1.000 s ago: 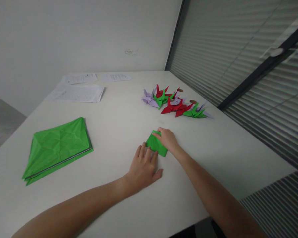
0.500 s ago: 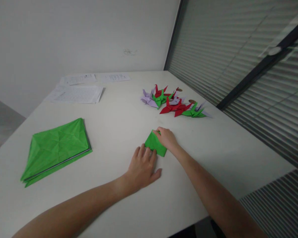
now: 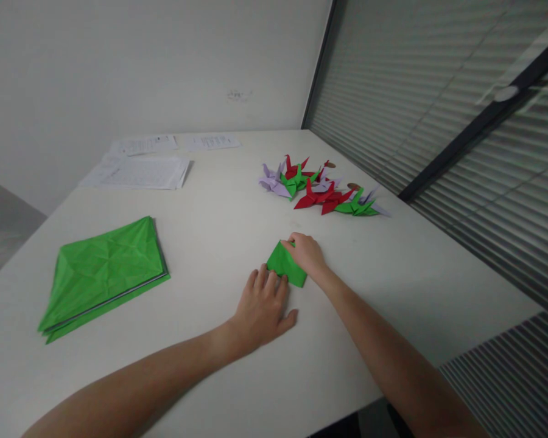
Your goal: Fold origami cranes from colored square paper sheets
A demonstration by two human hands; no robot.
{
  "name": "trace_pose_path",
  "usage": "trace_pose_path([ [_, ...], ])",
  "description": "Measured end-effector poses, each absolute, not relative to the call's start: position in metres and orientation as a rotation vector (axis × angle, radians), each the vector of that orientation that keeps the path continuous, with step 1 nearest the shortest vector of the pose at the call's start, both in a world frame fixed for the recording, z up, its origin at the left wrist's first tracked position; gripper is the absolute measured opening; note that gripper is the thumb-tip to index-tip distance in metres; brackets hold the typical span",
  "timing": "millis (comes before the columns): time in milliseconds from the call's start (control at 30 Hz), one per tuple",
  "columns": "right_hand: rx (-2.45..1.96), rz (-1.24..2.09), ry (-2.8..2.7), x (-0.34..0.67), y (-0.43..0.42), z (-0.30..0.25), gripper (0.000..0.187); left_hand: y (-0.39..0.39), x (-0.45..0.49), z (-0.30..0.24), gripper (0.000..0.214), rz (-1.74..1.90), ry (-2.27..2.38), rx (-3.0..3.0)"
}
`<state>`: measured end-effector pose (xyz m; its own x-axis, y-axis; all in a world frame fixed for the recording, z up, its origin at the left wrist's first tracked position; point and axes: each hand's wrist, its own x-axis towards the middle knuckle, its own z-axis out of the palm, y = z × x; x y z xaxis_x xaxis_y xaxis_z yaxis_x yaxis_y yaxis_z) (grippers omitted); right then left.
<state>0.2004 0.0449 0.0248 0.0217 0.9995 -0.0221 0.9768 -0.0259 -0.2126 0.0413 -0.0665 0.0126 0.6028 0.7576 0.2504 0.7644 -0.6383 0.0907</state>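
A small piece of folded green origami paper lies on the white table in front of me. My left hand lies flat, with its fingers apart and its fingertips on the paper's near left edge. Its thumb points right and rests off the paper. Over the paper's far right side, my right hand has its fingers curled together at the top corner. Those fingers hide part of the right edge and whatever is under them.
Several folded paper cranes in red, green and lilac sit beyond my hands, by the blinds. At left lies a larger stack of creased green paper. Printed sheets lie at the back left of the white table.
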Motion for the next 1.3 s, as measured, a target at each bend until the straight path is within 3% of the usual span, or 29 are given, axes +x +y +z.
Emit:
trace_pose_path([
  [767,-2.169,0.226,-2.106,0.198,0.043,0.027,0.029,-0.066,0.041,0.018,0.063,-0.420,-1.342,-2.770],
  [1300,-2.188,0.217,-2.124,0.198,0.044,0.026,0.030,-0.054,0.039,0.014,0.056,-0.493,-1.043,-3.024],
])
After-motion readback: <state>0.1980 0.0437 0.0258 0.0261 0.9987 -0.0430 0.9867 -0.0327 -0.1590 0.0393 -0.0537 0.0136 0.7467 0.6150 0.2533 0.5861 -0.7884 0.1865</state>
